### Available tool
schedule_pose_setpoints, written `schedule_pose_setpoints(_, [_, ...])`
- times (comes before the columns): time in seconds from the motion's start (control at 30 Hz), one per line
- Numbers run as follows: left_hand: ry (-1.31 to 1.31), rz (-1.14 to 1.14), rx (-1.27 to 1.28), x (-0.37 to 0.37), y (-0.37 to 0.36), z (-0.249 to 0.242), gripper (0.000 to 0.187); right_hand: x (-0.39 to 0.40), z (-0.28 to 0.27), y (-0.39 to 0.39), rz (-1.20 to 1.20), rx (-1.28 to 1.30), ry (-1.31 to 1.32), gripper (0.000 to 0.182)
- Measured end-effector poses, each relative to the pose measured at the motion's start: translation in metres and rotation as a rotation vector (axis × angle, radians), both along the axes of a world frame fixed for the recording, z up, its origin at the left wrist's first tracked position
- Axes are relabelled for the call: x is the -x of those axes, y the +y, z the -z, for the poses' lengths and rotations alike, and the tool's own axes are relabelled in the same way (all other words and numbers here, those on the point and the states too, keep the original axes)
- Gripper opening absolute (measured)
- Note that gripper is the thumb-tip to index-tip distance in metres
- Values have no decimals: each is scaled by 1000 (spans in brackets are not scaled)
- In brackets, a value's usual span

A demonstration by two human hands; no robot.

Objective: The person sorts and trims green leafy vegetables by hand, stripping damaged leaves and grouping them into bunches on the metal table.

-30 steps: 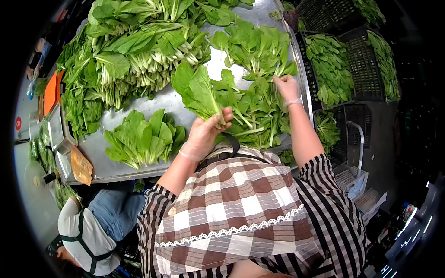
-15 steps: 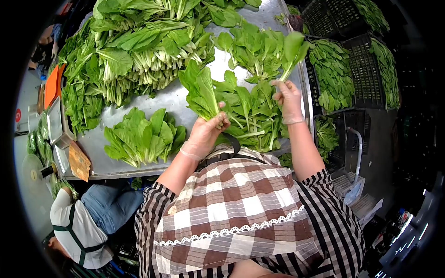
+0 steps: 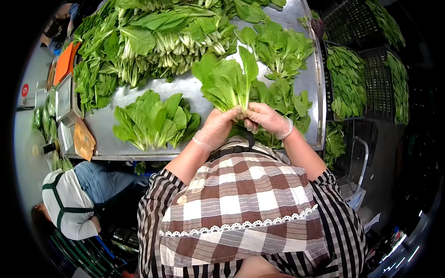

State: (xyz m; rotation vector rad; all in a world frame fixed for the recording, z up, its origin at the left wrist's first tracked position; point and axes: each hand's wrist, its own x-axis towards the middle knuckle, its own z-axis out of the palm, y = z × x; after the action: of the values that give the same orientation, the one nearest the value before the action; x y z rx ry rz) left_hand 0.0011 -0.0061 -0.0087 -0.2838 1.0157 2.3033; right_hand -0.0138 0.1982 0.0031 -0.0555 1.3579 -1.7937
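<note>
Both of my gloved hands meet at the stem end of one bunch of leafy greens (image 3: 227, 81), held upright above the metal table (image 3: 185, 90). My left hand (image 3: 218, 126) grips the stems from the left. My right hand (image 3: 265, 119) presses against them from the right, fingers closed on the same bunch. Loose greens (image 3: 282, 99) lie on the table just behind my hands. A tidy finished pile of greens (image 3: 155, 120) rests to the left.
A big heap of white-stemmed greens (image 3: 153, 41) fills the table's far left. Black crates of greens (image 3: 366, 74) stand to the right. Another person in a white shirt (image 3: 69, 204) crouches at lower left. An orange tray (image 3: 64, 62) and a scale sit at the table's left edge.
My right hand carried a picked-up stalk from the far pile back to my left hand and joined it to the bunch. The view shifted slightly.
</note>
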Motion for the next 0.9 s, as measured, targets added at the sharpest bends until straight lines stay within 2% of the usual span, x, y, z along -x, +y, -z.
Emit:
schedule_pose_setpoints(0.07, [-10,-22,24,-1,2,2,19,0,3,1,-21,61,-55,29])
schedule_pose_setpoints(0.2, [4,27,-10,0,-1,2,22,-1,12,4,-39,132,-137,31])
schedule_pose_setpoints(0.3, [-34,16,8,0,0,-1,25,-4,12,-2,10,-45,-121,28])
schedule_pose_setpoints(0.4, [-57,-59,72,-1,1,1,29,-13,7,-12,289,-168,0,23])
schedule_pose_setpoints(0.5, [-58,-93,133,-1,2,5,33,-15,8,-14,351,-149,82,19])
schedule_pose_setpoints(0.6, [-80,-78,144,-2,6,5,35,-20,16,-18,362,-235,167,17])
schedule_pose_setpoints(0.77, [-68,-54,84,-1,8,1,33,-19,2,-23,248,-551,600,19])
schedule_pose_setpoints(0.83, [63,-158,148,3,10,-7,30,-17,12,-25,277,-438,403,16])
schedule_pose_setpoints(0.9, [5,-67,88,4,0,-15,28,-21,10,-37,395,-270,204,17])
